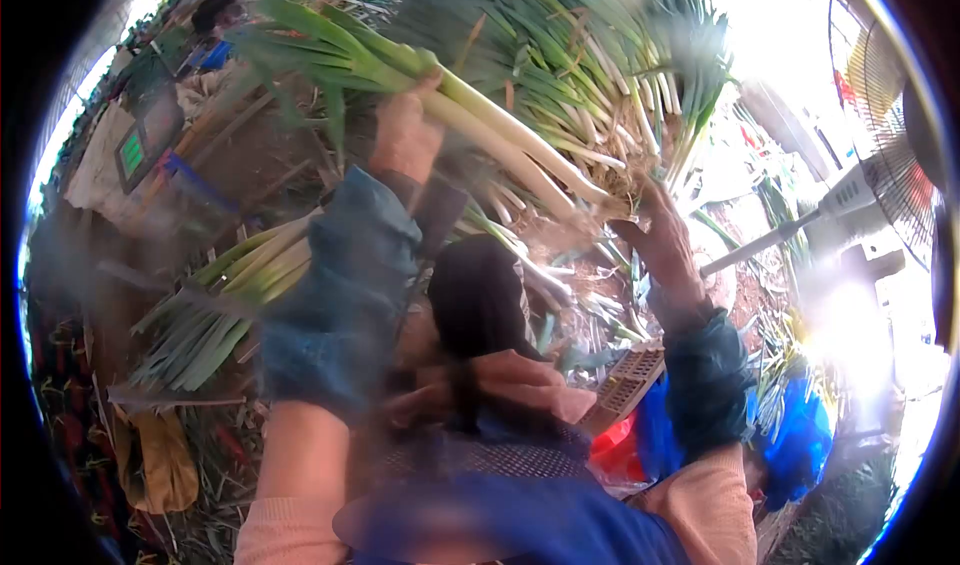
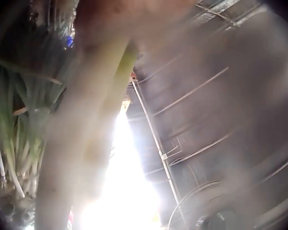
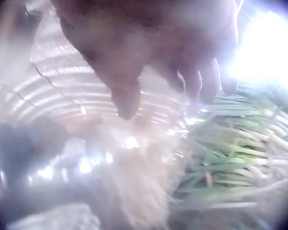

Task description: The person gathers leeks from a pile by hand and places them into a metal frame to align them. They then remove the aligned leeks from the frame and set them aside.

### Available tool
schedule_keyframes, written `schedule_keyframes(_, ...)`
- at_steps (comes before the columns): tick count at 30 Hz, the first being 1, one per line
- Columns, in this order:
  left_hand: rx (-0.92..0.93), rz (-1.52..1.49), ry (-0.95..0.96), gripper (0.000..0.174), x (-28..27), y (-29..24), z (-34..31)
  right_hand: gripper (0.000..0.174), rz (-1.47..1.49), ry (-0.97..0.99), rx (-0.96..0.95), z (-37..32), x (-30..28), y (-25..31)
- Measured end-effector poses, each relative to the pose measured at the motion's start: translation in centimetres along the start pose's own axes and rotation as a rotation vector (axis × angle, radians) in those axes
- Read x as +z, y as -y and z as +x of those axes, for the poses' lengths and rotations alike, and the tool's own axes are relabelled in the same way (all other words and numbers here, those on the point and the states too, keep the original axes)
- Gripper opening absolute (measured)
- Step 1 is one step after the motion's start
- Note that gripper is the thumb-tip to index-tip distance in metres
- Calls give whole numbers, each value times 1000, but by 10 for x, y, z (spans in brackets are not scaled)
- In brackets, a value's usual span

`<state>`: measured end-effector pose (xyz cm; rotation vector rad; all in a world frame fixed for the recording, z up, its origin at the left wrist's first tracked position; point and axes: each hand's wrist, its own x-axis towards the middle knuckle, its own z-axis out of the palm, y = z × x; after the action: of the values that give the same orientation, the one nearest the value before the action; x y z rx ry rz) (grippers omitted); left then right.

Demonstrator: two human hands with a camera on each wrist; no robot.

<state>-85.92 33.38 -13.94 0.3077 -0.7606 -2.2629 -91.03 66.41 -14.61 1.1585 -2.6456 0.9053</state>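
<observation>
The left hand (image 1: 408, 135) grips the leeks (image 1: 510, 147), its thumb and fingers wrapped around the stems where the white shanks turn green. Two thick shanks can be counted in this hold; they are smooth, pale and cylindrical, fanning at the upper left into broad, flat, matte leaves and ending at the lower right in fibrous roots. The held leeks lie diagonally in front of the person, well above the lap. The right hand (image 1: 668, 250) is beside the root ends, thumb and four fingers extended, with nothing clasped; contact with the roots cannot be determined. A large leek pile (image 1: 600, 75) lies beyond the hands, its long leaves and slender white stems too many to count. One smaller leek bundle (image 1: 215, 315) lies at the lower left. Two sleeve covers (image 1: 345, 285), teal, wrinkled and slightly glossy, enclose the forearms over peach-coloured ribbed knit sleeves (image 1: 290, 535). One fan (image 1: 885, 135) with a round wire guard stands at the right. One device with a rectangular green display (image 1: 132, 152) is at the upper left. One brown slatted basket (image 1: 632, 377) is near the right forearm, and crinkled blue plastic (image 1: 800, 440) lies farther right.
</observation>
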Motion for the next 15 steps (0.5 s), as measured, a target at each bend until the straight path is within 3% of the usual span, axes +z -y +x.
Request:
schedule_keyframes(1,-45,-23,-47,32,1,0,-1,66,-114,-41,-171,13,5,10)
schedule_keyframes(3,-64,-76,152,31,-20,-7,-7,67,177,326,-95,36,16,45)
schedule_keyframes(7,-32,-157,-45,32,-3,-69,-38,52,790,823,124,68,44,90)
schedule_keyframes(9,45,-208,-39,31,-11,-103,-43,45,883,800,131,71,44,143)
schedule_keyframes(11,163,-125,103,25,-38,-143,-39,57,655,785,-70,89,56,165)
schedule_keyframes(13,266,-65,296,24,-78,-197,-35,57,629,751,-160,101,67,202)
schedule_keyframes(15,297,-187,288,25,-129,-265,-22,55,641,760,-219,110,85,232)
